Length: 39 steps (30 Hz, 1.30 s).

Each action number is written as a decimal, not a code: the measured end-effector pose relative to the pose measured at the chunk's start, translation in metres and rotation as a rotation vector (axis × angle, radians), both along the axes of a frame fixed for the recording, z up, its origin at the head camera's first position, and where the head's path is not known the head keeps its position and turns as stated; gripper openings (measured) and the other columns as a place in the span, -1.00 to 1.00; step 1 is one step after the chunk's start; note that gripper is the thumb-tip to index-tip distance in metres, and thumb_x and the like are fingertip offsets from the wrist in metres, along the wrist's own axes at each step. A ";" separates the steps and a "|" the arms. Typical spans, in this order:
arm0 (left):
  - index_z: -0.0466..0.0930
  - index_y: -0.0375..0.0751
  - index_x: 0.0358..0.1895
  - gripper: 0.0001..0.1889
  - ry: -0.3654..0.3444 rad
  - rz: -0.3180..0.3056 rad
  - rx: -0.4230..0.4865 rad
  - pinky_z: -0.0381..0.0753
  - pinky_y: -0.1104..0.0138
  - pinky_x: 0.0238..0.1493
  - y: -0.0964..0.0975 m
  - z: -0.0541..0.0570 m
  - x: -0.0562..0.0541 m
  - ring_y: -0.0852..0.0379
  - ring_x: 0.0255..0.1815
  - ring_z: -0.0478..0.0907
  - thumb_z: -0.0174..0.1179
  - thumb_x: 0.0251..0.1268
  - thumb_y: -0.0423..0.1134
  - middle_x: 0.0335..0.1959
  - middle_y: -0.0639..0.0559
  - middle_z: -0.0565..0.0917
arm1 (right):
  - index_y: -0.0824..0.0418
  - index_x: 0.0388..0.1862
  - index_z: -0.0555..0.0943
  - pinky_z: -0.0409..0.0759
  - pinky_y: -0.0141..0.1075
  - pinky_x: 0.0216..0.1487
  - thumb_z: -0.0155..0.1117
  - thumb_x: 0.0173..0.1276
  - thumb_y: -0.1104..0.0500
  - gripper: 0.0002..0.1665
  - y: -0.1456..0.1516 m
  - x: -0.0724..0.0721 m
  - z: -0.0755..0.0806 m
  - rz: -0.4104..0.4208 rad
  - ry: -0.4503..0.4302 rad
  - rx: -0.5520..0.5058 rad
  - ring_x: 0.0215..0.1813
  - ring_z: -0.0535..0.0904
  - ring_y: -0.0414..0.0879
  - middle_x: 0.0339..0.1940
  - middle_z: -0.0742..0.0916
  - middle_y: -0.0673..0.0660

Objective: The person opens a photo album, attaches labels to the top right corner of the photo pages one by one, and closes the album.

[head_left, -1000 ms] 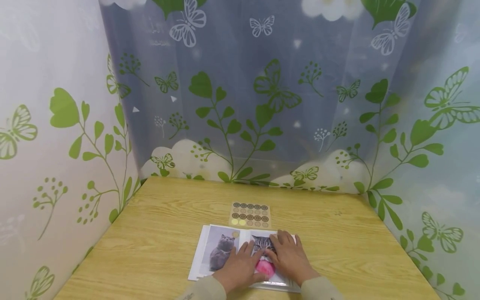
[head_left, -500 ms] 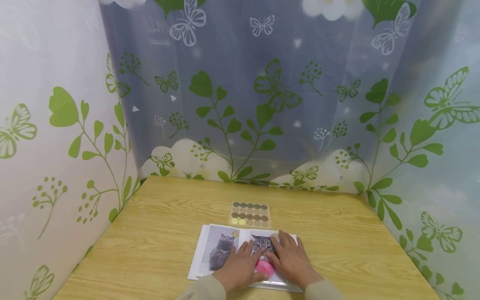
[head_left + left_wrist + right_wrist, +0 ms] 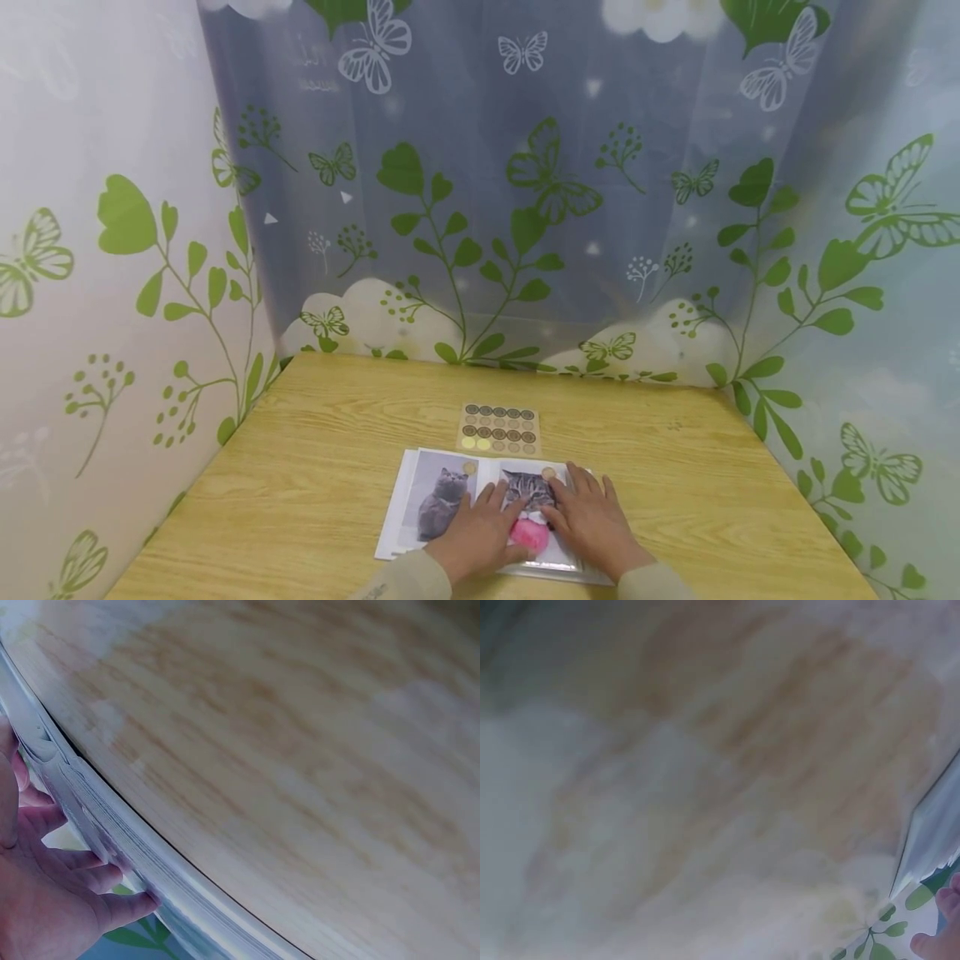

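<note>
A photo album (image 3: 393, 525) lies spread on the table, with a grey cat photo (image 3: 438, 500) on its left page and a tabby cat photo (image 3: 528, 486) with a pink patch on its right page. Round stickers sit near the top of both pages: a left sticker (image 3: 470, 469) and a right sticker (image 3: 550, 473). My left hand (image 3: 482, 532) rests across the middle, fingers spread. My right hand (image 3: 596, 523) rests on the right page's outer side, fingers extended. The left wrist view shows the album's layered edge (image 3: 150, 840) beside the fingers. Only fingertips (image 3: 946, 900) appear in the right wrist view.
A sticker sheet (image 3: 498, 422) with rows of round stickers lies just behind the album; two spots on it are yellow. The wooden table (image 3: 300, 467) is bounded by curtains (image 3: 480, 275) with leaf and butterfly prints at the back and sides.
My right hand has slid a little to the right, uncovering the round sticker at the top of the right page. My left hand has stayed in place.
</note>
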<state>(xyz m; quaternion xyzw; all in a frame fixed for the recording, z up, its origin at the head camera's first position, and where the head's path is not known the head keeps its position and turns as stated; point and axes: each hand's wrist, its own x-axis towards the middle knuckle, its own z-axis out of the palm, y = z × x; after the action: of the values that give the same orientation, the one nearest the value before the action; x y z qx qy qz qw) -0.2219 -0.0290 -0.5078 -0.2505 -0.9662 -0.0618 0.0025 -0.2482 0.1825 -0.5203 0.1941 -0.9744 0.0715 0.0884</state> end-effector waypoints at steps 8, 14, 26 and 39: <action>0.28 0.03 0.51 -0.13 -0.002 0.000 -0.006 0.31 -0.20 0.33 0.000 0.002 0.001 -0.19 0.45 0.26 0.07 0.21 0.44 0.49 -0.22 0.27 | 0.15 0.42 0.44 0.04 0.34 0.42 0.00 0.51 -0.23 -0.32 -0.001 -0.003 -0.001 -0.038 -0.034 -0.005 0.46 0.25 0.32 0.46 0.37 0.37; 0.27 0.05 0.51 -0.12 -0.010 0.004 -0.017 0.31 -0.19 0.33 0.000 0.004 0.001 -0.18 0.45 0.26 0.05 0.21 0.45 0.49 -0.22 0.27 | 0.20 0.39 0.44 0.06 0.37 0.40 0.03 0.51 -0.21 -0.32 -0.005 -0.006 -0.001 -0.046 -0.036 -0.031 0.45 0.25 0.34 0.45 0.37 0.41; 0.27 0.03 0.51 -0.12 -0.030 0.007 -0.018 0.30 -0.18 0.35 0.001 0.008 0.002 -0.17 0.47 0.24 0.03 0.22 0.46 0.49 -0.21 0.26 | 0.24 0.38 0.45 0.06 0.37 0.39 -0.01 0.51 -0.25 -0.28 -0.013 -0.014 -0.002 -0.060 -0.032 -0.048 0.46 0.24 0.33 0.44 0.37 0.43; 0.25 0.05 0.52 -0.11 -0.039 0.009 -0.035 0.28 -0.17 0.36 0.001 0.002 -0.001 -0.16 0.48 0.22 -0.03 0.21 0.50 0.51 -0.19 0.24 | 0.18 0.44 0.41 0.03 0.38 0.40 -0.03 0.52 -0.26 -0.27 -0.021 -0.014 0.000 -0.056 -0.044 -0.018 0.47 0.21 0.34 0.47 0.32 0.43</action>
<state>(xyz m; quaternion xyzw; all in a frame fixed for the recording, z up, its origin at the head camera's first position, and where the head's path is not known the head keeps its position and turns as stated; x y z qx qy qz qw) -0.2225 -0.0285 -0.5054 -0.2448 -0.9681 -0.0497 -0.0204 -0.2622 0.1615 -0.5203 0.1642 -0.9805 0.0821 0.0706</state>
